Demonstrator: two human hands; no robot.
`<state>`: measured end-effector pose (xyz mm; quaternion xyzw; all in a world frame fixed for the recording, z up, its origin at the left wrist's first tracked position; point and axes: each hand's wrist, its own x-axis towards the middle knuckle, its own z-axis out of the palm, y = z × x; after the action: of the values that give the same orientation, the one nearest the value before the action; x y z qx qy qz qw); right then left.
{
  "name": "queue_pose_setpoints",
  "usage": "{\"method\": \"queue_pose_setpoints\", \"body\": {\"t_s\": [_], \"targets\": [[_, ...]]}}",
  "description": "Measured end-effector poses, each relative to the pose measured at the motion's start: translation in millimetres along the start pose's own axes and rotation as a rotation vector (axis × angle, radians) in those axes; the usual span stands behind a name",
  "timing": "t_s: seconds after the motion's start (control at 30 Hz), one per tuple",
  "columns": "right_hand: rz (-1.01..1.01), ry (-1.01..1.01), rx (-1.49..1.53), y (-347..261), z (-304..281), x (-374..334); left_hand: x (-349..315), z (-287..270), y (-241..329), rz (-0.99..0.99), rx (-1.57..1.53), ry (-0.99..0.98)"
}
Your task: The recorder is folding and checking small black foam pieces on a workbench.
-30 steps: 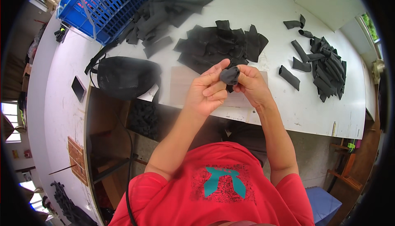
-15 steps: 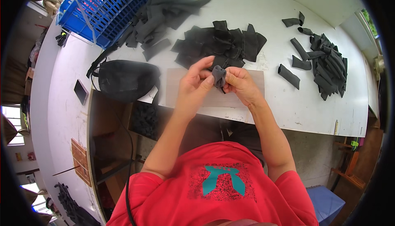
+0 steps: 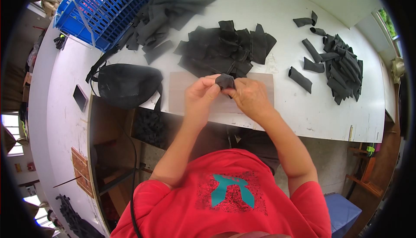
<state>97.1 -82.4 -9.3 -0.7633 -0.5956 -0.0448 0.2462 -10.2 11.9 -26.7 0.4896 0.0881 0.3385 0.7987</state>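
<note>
Between my two hands is a small dark grey fabric piece [image 3: 225,81], held above a pale wooden board [image 3: 177,95]. My left hand [image 3: 201,91] pinches its left side between thumb and fingers. On the other side my right hand [image 3: 251,94] grips the cloth, its back turned up and its fingertips partly hidden. Just beyond the hands lies a heap of black fabric pieces [image 3: 208,49]. Off to the right is a pile of narrow dark fabric tubes [image 3: 342,71], with several loose ones beside it.
A blue plastic crate [image 3: 102,14] stands at the far left, next to more grey fabric strips [image 3: 167,14]. Left of the board sits a black bag [image 3: 128,84], near a dark phone-like slab [image 3: 80,98]. Under the white table [image 3: 294,116] at right is a blue stool [image 3: 345,214].
My right hand has turned over, knuckles up, and moved in against the fabric. The fingers of my left hand have come down and closed on it. The view has shifted slightly.
</note>
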Motion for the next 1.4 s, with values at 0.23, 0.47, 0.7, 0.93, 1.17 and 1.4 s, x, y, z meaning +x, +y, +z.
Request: {"method": "queue_pose_setpoints", "body": {"t_s": [0.23, 0.47, 0.7, 0.93, 1.17, 1.4], "targets": [[0.021, 0.229, 0.287, -3.5, -13.7, 0.3, 26.8, 28.2, 36.8, -0.119, 0.215, -0.222], [0.096, 0.096, 0.483, 11.7, 26.6, -9.4, 23.8, 28.7, 26.3, -0.012, 0.721, -0.102], [0.129, 0.102, 0.556, 15.3, 34.9, -9.7, 21.3, 32.1, 27.6, 0.003, 0.624, -0.146], [0.058, 0.082, 0.276, -4.0, -16.2, 8.2, 12.5, 23.5, 38.2, 0.114, -0.01, 0.043], [0.019, 0.079, 0.256, 4.9, 14.3, 0.2, 7.0, 10.4, 16.9, 0.028, -0.165, 0.045], [0.05, 0.098, 0.271, -0.6, 13.1, -2.9, 9.3, 9.9, 21.7, 0.048, -0.115, 0.024]]}}
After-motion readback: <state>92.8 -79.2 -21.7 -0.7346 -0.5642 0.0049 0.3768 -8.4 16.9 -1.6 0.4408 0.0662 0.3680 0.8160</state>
